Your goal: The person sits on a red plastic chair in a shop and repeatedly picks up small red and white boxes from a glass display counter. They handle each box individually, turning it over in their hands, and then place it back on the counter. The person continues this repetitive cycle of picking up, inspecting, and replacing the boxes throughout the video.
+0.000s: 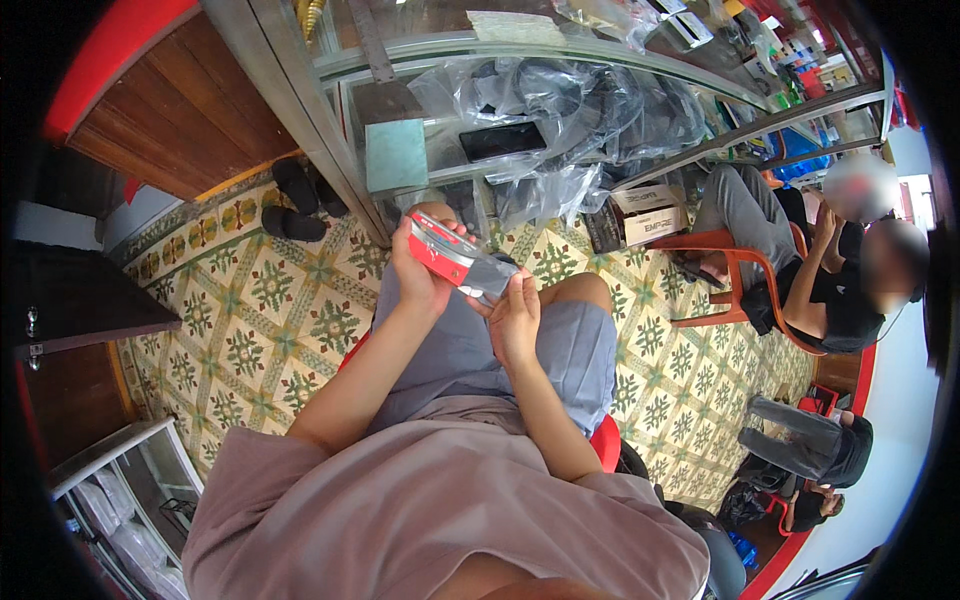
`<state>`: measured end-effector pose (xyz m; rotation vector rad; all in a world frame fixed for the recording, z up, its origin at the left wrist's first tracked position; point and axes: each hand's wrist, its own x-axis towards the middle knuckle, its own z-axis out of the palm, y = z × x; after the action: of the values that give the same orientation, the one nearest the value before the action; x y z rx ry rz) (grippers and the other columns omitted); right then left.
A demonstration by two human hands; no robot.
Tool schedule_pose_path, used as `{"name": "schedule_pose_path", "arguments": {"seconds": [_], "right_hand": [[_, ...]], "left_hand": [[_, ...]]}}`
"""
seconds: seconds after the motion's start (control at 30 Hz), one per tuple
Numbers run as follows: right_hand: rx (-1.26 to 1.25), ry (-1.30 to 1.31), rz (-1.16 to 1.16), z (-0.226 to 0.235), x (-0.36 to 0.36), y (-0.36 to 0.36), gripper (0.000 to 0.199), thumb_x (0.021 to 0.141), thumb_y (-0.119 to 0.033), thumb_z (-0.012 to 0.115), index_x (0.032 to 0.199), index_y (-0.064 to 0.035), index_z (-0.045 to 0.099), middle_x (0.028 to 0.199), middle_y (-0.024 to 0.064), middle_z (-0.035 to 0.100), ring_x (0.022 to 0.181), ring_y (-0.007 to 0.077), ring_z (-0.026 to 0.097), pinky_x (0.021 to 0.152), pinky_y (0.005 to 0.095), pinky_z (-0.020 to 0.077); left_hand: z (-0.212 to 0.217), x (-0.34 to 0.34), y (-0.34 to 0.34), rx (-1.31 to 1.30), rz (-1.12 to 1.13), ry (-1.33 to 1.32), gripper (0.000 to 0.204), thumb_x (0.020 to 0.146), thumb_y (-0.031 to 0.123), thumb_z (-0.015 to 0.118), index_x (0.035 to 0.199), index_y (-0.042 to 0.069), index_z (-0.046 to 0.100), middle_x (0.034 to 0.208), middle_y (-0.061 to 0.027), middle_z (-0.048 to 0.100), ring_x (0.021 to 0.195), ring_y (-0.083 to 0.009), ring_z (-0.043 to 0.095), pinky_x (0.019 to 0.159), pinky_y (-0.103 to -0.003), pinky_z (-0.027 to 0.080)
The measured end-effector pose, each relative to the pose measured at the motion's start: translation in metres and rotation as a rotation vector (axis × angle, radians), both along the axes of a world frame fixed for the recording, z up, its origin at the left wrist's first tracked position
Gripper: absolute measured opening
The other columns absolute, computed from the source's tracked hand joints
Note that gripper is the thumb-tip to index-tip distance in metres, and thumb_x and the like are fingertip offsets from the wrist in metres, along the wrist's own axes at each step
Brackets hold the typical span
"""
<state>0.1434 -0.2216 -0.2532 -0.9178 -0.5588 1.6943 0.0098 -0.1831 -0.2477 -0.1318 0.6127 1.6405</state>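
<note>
One red-and-grey box [452, 257], apparently gripped by two hands.

A single view comes from a fisheye camera on the seated person's head, looking steeply down over chest and lap. Both forearms rise from the lower edge toward the middle, very close to the lens. The patterned tile floor [270, 320] spreads below, while the glass display cabinet [470, 60] curves along the top. Straight edges bow near the dark rim, and seated people sit far right.
</note>
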Motion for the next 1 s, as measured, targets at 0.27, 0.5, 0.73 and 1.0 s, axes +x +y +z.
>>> {"name": "schedule_pose_path", "arguments": {"seconds": [0.27, 0.5, 0.73, 1.0], "right_hand": [[-0.18, -0.061, 0.166, 0.002, 0.004, 0.018, 0.031, 0.09, -0.015, 0.058, 0.118, -0.0056, 0.046, 0.107, 0.0068, 0.059, 0.089, 0.0169, 0.063, 0.071, 0.0308, 0.0567], [-0.205, -0.149, 0.165, 0.001, 0.026, 0.03, 0.022, 0.086, -0.01, 0.063, 0.105, 0.0008, 0.057, 0.098, 0.0066, 0.064, 0.088, 0.0141, 0.063, 0.071, 0.0259, 0.0556], [0.257, -0.457, -0.176, 0.092, 0.054, 0.089, 0.031, 0.087, -0.011, 0.062, 0.114, 0.0004, 0.054, 0.105, 0.0089, 0.061, 0.09, 0.0138, 0.061, 0.072, 0.0272, 0.0545], [1.595, -1.445, -0.344, 0.239, 0.01, 0.249, 0.033, 0.079, 0.001, 0.06, 0.111, -0.0028, 0.056, 0.098, 0.0194, 0.062, 0.081, 0.0314, 0.064, 0.072, 0.0367, 0.0492]], "left_hand": [[0.003, -0.003, 0.005, 0.102, 0.009, 0.131, 0.04, 0.09, 0.046, 0.043, 0.098, 0.007, 0.049, 0.09, -0.0114, 0.057, 0.09, -0.0242, 0.058, 0.084, -0.045, 0.048], [-0.006, -0.013, 0.012, -0.018, 0.129, 0.018, 0.038, 0.09, 0.044, 0.043, 0.097, 0.007, 0.049, 0.09, -0.0116, 0.057, 0.089, -0.0245, 0.057, 0.084, -0.044, 0.048], [-0.036, -0.014, 0.019, -0.121, 0.059, -0.093, 0.048, 0.085, 0.05, 0.047, 0.104, 0.006, 0.047, 0.09, -0.0112, 0.056, 0.087, -0.0262, 0.057, 0.081, -0.045, 0.049], [-0.031, -0.004, 0.016, -0.163, -0.016, -0.225, 0.053, 0.084, 0.053, 0.044, 0.112, 0.008, 0.045, 0.098, -0.0152, 0.054, 0.09, -0.0294, 0.056, 0.081, -0.048, 0.048]]}}
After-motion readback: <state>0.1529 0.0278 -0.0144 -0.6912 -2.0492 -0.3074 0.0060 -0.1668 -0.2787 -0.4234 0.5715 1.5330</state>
